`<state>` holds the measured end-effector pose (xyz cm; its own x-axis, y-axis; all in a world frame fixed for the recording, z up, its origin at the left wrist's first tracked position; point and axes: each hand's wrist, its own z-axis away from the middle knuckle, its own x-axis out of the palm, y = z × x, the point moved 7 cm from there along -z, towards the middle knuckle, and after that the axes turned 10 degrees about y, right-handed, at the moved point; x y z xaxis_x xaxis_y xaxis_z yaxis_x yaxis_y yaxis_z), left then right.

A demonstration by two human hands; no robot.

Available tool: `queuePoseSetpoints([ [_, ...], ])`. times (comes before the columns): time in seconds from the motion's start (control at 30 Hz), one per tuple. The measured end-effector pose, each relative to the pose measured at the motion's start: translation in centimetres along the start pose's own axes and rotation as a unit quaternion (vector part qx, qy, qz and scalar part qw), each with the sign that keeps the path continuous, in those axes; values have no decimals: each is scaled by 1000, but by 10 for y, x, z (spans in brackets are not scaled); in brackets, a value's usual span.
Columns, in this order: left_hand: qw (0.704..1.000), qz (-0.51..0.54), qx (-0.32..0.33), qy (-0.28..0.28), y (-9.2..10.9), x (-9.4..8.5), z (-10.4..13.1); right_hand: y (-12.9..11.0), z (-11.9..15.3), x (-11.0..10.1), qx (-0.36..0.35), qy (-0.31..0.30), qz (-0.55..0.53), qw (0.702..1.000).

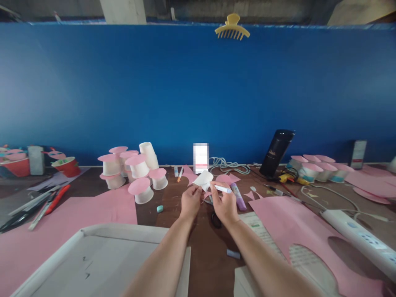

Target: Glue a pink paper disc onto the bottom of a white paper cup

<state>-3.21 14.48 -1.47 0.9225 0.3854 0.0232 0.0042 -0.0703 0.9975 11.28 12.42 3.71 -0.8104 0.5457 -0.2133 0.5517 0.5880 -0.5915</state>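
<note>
My left hand (191,201) pinches the lower edge of a small white paper piece (203,179); whether it is flat or curved like a cup is hard to tell. Close beside it, my right hand (224,203) grips a white marker pen (222,188), its tip end toward the paper. Pink paper scraps (227,178) lie behind both hands. A purple glue stick (238,197) rests just right of my right hand. Below that hand, black scissor-like handles (216,220) are partly hidden. A teal lump (160,209) sits left of my left hand.
White paper cups with pink discs (140,189) stand at left, near stacked white cups (149,156). At right are a leaning black bottle (276,152), more cups (310,171), a power strip (360,239) and cut pink paper (284,218). A blue partition (173,90) rises behind.
</note>
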Motion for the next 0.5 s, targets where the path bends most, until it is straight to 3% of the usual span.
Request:
queuePoseSetpoints([
  [0.23, 1000, -11, 8, -6, 3, 1, 2, -6, -1, -1, -24, 0, -19, 1000],
  [0.5, 993, 93, -70, -2, -7, 3, 0, -2, -1, 0, -9, 0, -2, 1000],
])
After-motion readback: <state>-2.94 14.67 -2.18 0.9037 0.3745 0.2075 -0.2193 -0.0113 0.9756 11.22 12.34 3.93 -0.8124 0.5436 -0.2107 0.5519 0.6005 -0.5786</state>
